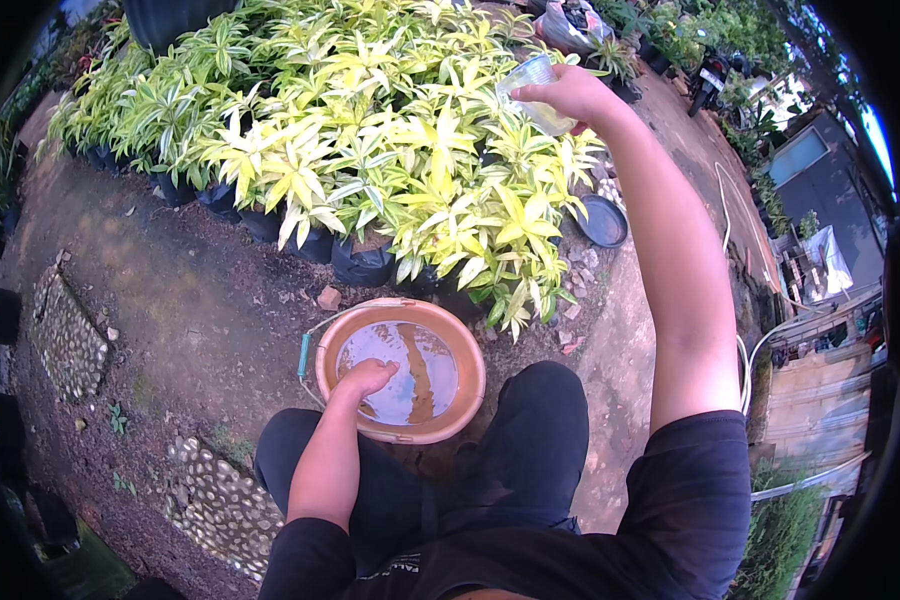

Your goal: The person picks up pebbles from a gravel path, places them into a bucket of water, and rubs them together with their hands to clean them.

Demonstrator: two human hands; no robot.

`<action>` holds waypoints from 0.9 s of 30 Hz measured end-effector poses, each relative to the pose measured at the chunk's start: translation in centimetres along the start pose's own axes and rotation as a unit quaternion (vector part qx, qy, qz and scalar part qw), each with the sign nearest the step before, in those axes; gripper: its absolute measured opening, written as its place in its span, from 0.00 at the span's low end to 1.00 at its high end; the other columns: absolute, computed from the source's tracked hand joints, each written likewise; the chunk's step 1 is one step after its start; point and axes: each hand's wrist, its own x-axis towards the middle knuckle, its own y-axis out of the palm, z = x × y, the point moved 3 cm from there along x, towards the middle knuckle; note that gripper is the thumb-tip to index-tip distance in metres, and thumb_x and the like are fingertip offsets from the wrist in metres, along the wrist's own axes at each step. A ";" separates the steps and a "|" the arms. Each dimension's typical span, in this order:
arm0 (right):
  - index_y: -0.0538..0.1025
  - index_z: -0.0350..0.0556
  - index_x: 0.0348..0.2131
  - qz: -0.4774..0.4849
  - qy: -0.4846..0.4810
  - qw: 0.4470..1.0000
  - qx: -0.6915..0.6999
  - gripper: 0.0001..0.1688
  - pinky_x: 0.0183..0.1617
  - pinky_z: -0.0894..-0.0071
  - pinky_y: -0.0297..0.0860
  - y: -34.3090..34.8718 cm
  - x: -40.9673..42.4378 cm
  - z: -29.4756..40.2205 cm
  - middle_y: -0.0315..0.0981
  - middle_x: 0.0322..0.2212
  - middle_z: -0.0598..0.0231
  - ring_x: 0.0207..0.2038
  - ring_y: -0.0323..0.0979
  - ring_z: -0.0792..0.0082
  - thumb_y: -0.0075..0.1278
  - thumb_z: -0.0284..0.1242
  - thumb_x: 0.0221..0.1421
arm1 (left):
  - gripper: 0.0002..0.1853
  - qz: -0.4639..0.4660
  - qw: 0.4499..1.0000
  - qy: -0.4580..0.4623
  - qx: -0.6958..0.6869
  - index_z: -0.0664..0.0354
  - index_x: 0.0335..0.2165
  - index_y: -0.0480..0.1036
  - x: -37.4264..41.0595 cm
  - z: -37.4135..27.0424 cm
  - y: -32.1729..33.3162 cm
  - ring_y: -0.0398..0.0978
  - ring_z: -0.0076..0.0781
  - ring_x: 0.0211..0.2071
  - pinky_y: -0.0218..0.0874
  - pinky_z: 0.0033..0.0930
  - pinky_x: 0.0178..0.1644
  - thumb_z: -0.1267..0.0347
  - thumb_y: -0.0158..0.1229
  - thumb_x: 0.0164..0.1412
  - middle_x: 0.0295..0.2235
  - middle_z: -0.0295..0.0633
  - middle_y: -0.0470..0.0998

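Observation:
My right hand [570, 94] grips a clear plastic cup [529, 79]. It holds the cup tilted over the yellow-green leaves of the potted plants [442, 150], at the end of an outstretched arm. Between my knees stands an orange-brown plastic bucket [471, 375] with a wire handle and a green grip [304, 354]. Brownish water [435, 375] in it reflects the sky. Over the bucket's near left side hangs my left hand [367, 376], fingers curled and their undersides hidden. Whether it touches the water or holds anything is unclear.
Black polybags [361, 262] hold the plants along the bed's front edge. A dark round dish [604, 221] lies by small stones at right. Pebbled slabs [221, 502] are set in the soil at left. A pale hose [746, 367] runs along the right; a motorcycle [709, 79] stands beyond.

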 end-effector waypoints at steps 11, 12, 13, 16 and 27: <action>0.70 0.47 0.37 -0.028 0.009 1.000 -0.006 0.33 0.17 0.76 0.63 0.5 0.5 -1.2 0.70 0.25 0.65 0.22 0.68 0.76 0.55 0.49 0.33 | 0.28 0.019 1.000 -0.014 -0.019 0.69 0.34 0.70 0.5 0.6 0.5 0.69 0.44 0.40 0.56 0.34 0.45 0.51 0.45 0.51 0.32 0.53 0.73; 0.70 0.47 0.37 -0.023 0.011 1.000 -0.007 0.33 0.17 0.76 0.63 0.6 0.5 -1.4 0.70 0.24 0.65 0.22 0.67 0.76 0.55 0.49 0.33 | 0.28 0.022 1.000 -0.016 -0.017 0.70 0.34 0.70 0.4 0.4 0.5 0.68 0.44 0.41 0.56 0.34 0.45 0.51 0.45 0.51 0.33 0.53 0.72; 0.70 0.47 0.36 -0.017 0.013 1.000 -0.008 0.33 0.17 0.76 0.63 0.7 0.6 -1.6 0.70 0.24 0.66 0.21 0.67 0.76 0.55 0.49 0.33 | 0.28 0.024 0.999 -0.017 -0.015 0.70 0.34 0.70 0.3 0.2 0.5 0.68 0.44 0.41 0.56 0.34 0.45 0.51 0.45 0.51 0.33 0.54 0.72; 0.70 0.46 0.36 -0.009 0.013 1.000 -0.006 0.33 0.17 0.76 0.62 0.9 0.4 -1.7 0.70 0.23 0.66 0.20 0.67 0.76 0.55 0.49 0.33 | 0.29 0.010 1.000 -0.015 -0.005 0.70 0.36 0.70 0.3 0.6 0.6 0.68 0.45 0.42 0.56 0.34 0.46 0.51 0.45 0.51 0.35 0.54 0.72; 0.68 0.35 0.40 0.012 -0.002 1.000 0.003 0.44 0.18 0.71 0.66 0.3 0.1 -1.2 0.71 0.29 0.55 0.23 0.70 0.67 0.56 0.51 0.28 | 0.29 0.020 0.999 -0.033 -0.003 0.69 0.38 0.69 1.6 1.8 1.0 0.66 0.45 0.44 0.55 0.34 0.47 0.51 0.44 0.51 0.40 0.55 0.69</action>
